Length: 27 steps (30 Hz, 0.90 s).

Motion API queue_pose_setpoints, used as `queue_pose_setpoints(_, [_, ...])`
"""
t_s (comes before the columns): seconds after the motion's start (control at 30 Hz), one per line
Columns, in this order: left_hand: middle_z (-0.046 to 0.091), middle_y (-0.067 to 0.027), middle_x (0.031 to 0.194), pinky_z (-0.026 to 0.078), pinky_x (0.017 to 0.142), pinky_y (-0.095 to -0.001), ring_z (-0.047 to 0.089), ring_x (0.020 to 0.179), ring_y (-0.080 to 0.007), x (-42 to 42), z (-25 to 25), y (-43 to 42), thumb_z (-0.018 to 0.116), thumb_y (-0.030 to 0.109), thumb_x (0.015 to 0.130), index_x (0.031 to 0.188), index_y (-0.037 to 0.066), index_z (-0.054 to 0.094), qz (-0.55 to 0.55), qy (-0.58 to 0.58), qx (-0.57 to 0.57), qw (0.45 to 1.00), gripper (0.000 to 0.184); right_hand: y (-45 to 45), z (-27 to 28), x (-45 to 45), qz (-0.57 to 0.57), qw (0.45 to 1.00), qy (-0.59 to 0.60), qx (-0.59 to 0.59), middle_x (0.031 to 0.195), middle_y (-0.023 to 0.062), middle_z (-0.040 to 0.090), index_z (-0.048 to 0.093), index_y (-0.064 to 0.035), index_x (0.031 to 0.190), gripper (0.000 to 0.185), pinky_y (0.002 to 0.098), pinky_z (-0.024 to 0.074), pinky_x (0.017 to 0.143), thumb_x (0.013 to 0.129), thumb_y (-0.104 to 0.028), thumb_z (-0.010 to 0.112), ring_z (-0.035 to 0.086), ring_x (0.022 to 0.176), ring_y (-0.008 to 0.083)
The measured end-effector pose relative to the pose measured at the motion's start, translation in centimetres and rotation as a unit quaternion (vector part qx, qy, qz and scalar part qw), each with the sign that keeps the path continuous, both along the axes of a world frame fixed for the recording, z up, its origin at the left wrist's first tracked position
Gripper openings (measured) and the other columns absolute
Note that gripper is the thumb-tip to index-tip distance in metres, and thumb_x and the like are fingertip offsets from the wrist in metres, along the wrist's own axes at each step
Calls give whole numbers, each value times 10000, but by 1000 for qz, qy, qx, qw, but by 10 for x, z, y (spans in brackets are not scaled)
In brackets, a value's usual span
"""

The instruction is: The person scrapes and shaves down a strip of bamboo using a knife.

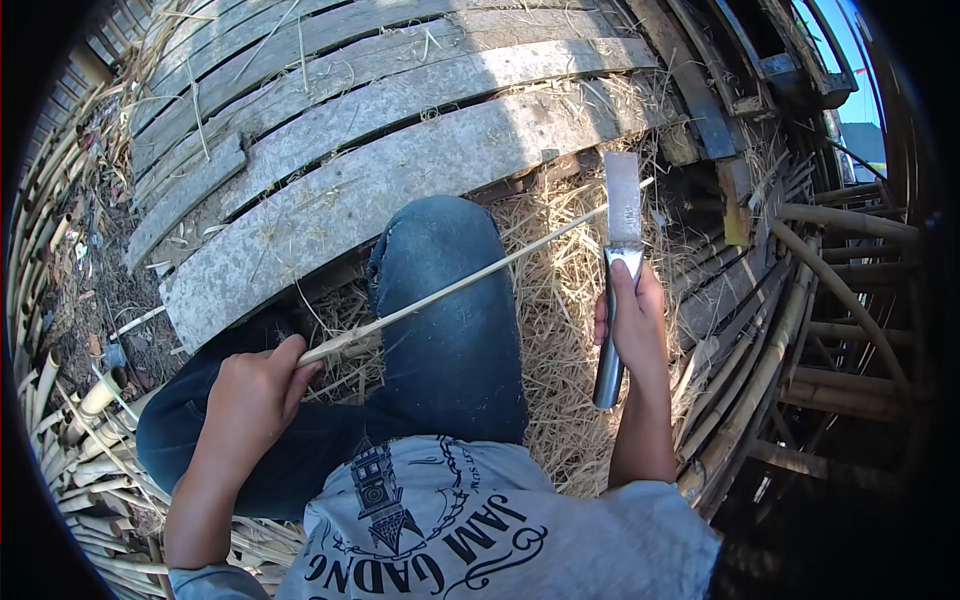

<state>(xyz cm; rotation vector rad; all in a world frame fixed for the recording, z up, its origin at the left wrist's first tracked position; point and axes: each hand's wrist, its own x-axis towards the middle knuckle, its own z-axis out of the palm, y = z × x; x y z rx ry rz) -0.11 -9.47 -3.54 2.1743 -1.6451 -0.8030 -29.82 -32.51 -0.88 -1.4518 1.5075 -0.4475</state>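
My left hand (pixel 250 405) is closed around the near end of a long thin bamboo strip (pixel 440 294). The strip slants up to the right across my raised knee, and its far end passes behind a knife blade (pixel 623 195). My right hand (pixel 635 315) grips the knife by its long dark handle (pixel 608 375), thumb laid along the metal collar. The broad, square-ended blade points away from me and crosses the strip near its far end. Whether blade and strip touch, I cannot tell.
Pale shavings (pixel 560 370) cover the ground beside my knee. Ahead lies a low platform of weathered planks (pixel 400 170). Bamboo poles (pixel 95 400) lie heaped at the left, and split bamboo (pixel 745 370) runs along the right. A bamboo frame (pixel 850 290) stands further right.
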Motion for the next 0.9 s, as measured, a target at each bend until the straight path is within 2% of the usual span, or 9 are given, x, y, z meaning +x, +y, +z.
queue_pose_setpoints(0.17, [577, -196, 639, 433, 550, -492, 596, 640, -420, -2, 0, -2, 660, 163, 898, 867, 33, 520, 11, 4, 11, 1000, 194, -21, 1, -9, -13, 999, 17, -33, 560, 12, 503, 515, -28, 994, 258, 241, 397, 378, 1044, -277, 473, 485, 407, 93])
queue_pose_setpoints(0.27, [579, -195, 641, 434, 550, -489, 597, 636, -418, -2, 1, -1, 665, 162, 894, 874, 34, 526, 19, 11, 14, 1000, 191, 7, 4, 6, 116, 992, 26, 33, 565, 11, 511, 526, -33, 976, 272, 236, 389, 386, 1043, -291, 474, 479, 419, 80])
queue_pose_setpoints(0.37, [587, -157, 619, 458, 539, -478, 606, 597, -379, -3, -5, -1, 657, 211, 903, 868, 57, 534, -7, -5, 1, 1000, 200, -9, 14, 2, 68, 996, 54, 6, 564, 9, 506, 526, -30, 980, 273, 235, 386, 387, 1042, -291, 476, 477, 422, 78])
queue_pose_setpoints(0.4, [588, -157, 619, 459, 538, -478, 607, 597, -379, -3, -3, -2, 658, 209, 902, 866, 57, 533, -2, -5, -4, 1000, 200, -18, 5, -4, 45, 996, 52, -50, 570, 20, 518, 503, -39, 981, 274, 237, 402, 370, 1055, -294, 437, 492, 413, 91])
queue_pose_setpoints(0.5, [589, -156, 617, 460, 536, -478, 607, 596, -380, -1, 1, -2, 658, 209, 902, 864, 58, 530, 10, -15, -5, 1000, 201, -5, 2, 10, 14, 996, 80, -41, 563, 5, 501, 536, -26, 993, 248, 235, 393, 393, 1041, -261, 471, 481, 419, 79])
queue_pose_setpoints(0.57, [589, -155, 617, 460, 535, -478, 607, 595, -380, 1, 1, 0, 657, 210, 903, 863, 58, 529, 5, -24, -1, 1000, 202, 2, 9, 7, 117, 991, 64, 16, 563, 11, 517, 552, 1, 1087, 276, 246, 397, 391, 1032, -262, 490, 496, 421, 82])
queue_pose_setpoints(0.67, [582, -187, 647, 433, 550, -483, 604, 645, -406, -2, -5, 1, 673, 147, 884, 880, 33, 527, 4, 21, 19, 1000, 186, 13, 7, 14, 142, 989, 31, 29, 567, 2, 515, 556, 1, 1099, 294, 241, 399, 395, 1029, -279, 499, 498, 432, 69])
queue_pose_setpoints(0.77, [576, -153, 607, 459, 541, -483, 606, 596, -376, -4, -2, 2, 653, 222, 906, 855, 62, 517, 7, -12, -6, 1000, 216, -5, 5, 8, 51, 997, 46, -17, 584, 0, 512, 546, -10, 1049, 281, 235, 417, 405, 1027, -287, 506, 508, 453, 69])
queue_pose_setpoints(0.9, [556, -149, 590, 458, 541, -483, 602, 593, -372, -1, 0, 3, 654, 217, 905, 858, 65, 512, 6, -27, -19, 999, 213, 7, -5, 17, 38, 995, 72, -60, 587, 5, 506, 520, -31, 1069, 233, 235, 431, 409, 1038, -257, 477, 515, 454, 79])
